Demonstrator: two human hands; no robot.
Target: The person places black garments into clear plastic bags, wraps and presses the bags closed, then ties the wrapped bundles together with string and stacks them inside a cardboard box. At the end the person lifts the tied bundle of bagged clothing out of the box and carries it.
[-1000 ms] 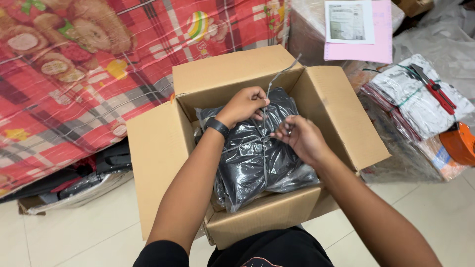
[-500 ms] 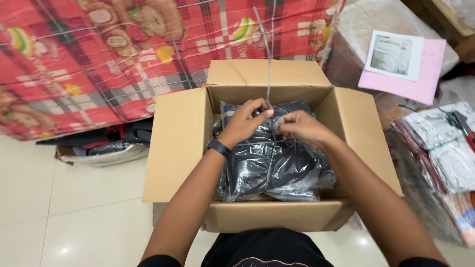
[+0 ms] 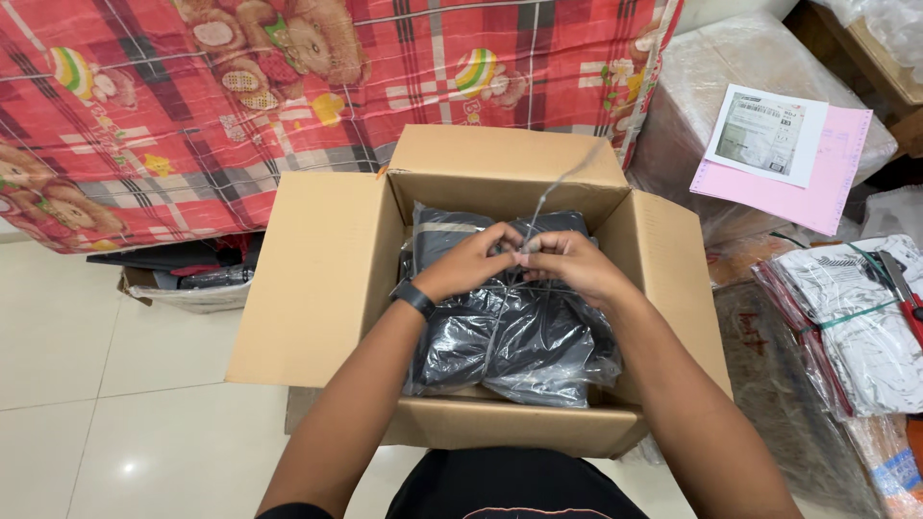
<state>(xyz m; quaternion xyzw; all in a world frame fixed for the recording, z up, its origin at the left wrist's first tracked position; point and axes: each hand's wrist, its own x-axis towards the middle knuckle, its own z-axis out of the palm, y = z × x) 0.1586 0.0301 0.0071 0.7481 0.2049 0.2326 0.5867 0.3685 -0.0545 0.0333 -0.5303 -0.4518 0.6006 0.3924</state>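
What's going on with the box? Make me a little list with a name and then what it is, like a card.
Place: tiled floor beside a red teddy-bear blanket
Box: open cardboard box, flaps spread out
Inside: bundle of black plastic-wrapped packages, tied round with string
Left hand: pinching the string on top of the bundle, dark band on the wrist
Right hand: pinching the string too, touching the left hand
String end: sticks up above the hands
Nearby: pink and white papers on a wrapped parcel; white tied bundles at right
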